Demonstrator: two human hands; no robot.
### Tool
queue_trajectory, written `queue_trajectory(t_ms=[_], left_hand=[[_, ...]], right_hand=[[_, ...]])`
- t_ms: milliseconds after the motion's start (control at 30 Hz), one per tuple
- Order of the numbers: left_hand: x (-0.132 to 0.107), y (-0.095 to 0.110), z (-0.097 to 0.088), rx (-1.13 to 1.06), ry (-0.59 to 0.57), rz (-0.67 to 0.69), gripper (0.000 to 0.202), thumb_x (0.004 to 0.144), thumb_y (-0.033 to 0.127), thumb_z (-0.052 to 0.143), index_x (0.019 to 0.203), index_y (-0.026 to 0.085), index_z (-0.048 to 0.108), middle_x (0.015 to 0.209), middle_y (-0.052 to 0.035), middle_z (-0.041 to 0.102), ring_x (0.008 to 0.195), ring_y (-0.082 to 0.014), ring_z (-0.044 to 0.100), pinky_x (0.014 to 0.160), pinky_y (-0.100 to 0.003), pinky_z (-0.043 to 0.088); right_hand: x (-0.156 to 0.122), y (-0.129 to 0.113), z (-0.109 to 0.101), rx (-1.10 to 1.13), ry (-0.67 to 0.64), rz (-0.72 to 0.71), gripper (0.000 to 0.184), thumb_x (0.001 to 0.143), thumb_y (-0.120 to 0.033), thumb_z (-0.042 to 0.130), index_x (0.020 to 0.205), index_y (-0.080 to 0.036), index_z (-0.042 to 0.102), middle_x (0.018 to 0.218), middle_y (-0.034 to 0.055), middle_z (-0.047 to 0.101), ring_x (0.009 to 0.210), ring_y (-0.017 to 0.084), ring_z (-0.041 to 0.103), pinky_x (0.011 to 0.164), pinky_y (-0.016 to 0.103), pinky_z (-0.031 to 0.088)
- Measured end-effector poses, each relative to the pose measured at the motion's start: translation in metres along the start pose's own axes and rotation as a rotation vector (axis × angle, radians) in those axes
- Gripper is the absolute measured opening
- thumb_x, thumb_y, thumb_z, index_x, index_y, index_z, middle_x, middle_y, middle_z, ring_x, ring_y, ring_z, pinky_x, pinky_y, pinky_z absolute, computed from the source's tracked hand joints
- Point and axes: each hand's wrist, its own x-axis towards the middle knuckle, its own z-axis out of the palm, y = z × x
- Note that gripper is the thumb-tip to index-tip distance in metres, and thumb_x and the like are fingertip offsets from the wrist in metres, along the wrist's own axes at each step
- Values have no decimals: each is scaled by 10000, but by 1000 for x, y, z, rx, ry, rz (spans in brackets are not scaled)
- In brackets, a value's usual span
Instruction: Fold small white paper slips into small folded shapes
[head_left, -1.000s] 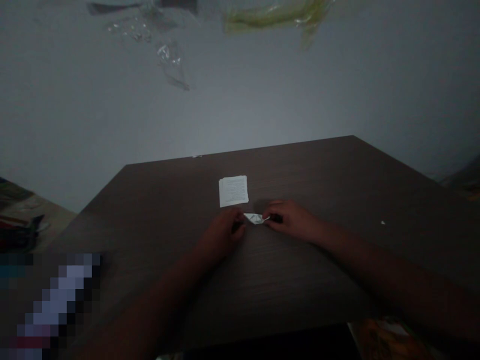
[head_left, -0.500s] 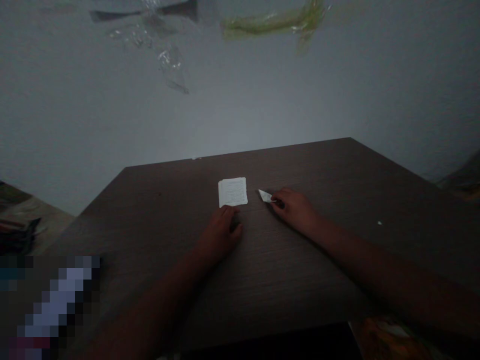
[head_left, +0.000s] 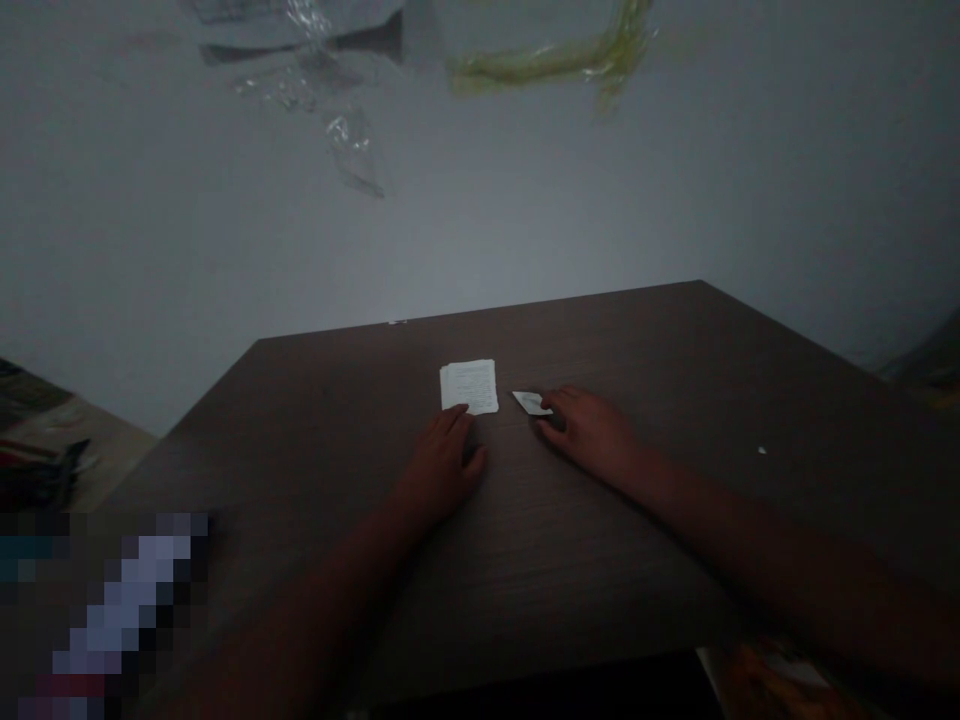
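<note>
A small stack of square white paper sheets (head_left: 474, 384), printed with lines of text, lies near the middle of the brown table (head_left: 585, 340). My left hand (head_left: 442, 460) rests at its near edge, fingertips touching the lower left part, thumb apart. To the right of the stack is a small folded piece of white paper (head_left: 531, 403) with a pointed left end. My right hand (head_left: 589, 425) is at its right end. The fingertips touch or cover that end, while the thumb stands apart below, so the paper is not pinched.
A tiny white scrap (head_left: 762, 450) lies on the right of the table. Another white bit (head_left: 397, 322) is at the back edge by the wall (head_left: 525, 220). Clear and yellow tape (head_left: 532, 70) sticks to the wall. A pixelated area covers the lower left.
The fingers and thumb of my right hand have parted from their pinch on the folded paper, which now lies flatter. My left hand stays at the stack. The view has shifted slightly.
</note>
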Motion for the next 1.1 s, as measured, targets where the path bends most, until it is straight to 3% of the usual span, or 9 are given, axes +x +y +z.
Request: queue_trajectory(t_ms=[200, 267, 400, 500, 600, 867, 1100], left_hand=[[4, 2, -1, 70, -50, -65, 523, 1128, 331, 764, 1639, 216, 751, 1805, -235, 717, 1750, -481, 619, 1421, -737, 539], [5, 5, -6, 96, -71, -62, 467, 1130, 304, 753, 1590, 232, 794, 1772, -215, 748, 1700, -474, 664, 1406, -724, 563], [6, 11, -18, 108, -82, -37, 288, 1125, 251, 752, 1384, 269, 877, 1571, -172, 851, 1531, -434, 767, 1360, -635, 614], [4, 12, -24, 101, -100, -35, 243, 1105, 212, 761, 1314, 251, 881, 1386, -155, 883, 1369, -411, 826, 1267, -599, 665], [3, 10, -28, 60, -125, -20, 264, 1083, 194, 773, 1320, 245, 878, 1357, -141, 876, 1320, -387, 844, 1224, -547, 685], [7, -6, -32, -118, -157, -17, 330, 1059, 246, 780, 1374, 256, 879, 1568, -141, 835, 1436, -375, 830, 1313, -495, 663], [8, -4, -38, -128, -163, -28, 351, 1073, 230, 796, 1412, 239, 885, 1555, -133, 861, 1517, -382, 786, 1392, -579, 599]], right_hand=[[-8, -9, 17, 129, -15, -219, 171, 1201, -251, 684, 1254, -183, 831, 1272, 166, 856, 1205, 319, 808, 1096, 457, 635], [-11, -12, 26, 175, -19, -334, 150, 1203, -243, 685, 1238, -205, 826, 1267, 153, 853, 1220, 314, 799, 1096, 470, 660], [-16, -15, 38, 258, -20, -479, 232, 1193, -229, 716, 1401, -231, 821, 1424, 172, 849, 1367, 343, 789, 1209, 555, 676], [-18, -13, 41, 274, -19, -482, 324, 1192, -250, 742, 1510, -233, 802, 1572, 199, 812, 1499, 374, 757, 1303, 607, 650], [-18, -9, 43, 261, -20, -477, 356, 1190, -280, 772, 1542, -232, 791, 1646, 217, 782, 1558, 397, 732, 1329, 642, 643], [-20, -6, 42, 268, -28, -486, 321, 1189, -290, 781, 1505, -245, 819, 1676, 206, 773, 1584, 409, 718, 1337, 680, 634], [-18, -8, 43, 335, -24, -446, 315, 1166, -277, 774, 1475, -258, 836, 1596, 194, 822, 1540, 406, 729, 1356, 692, 600]])
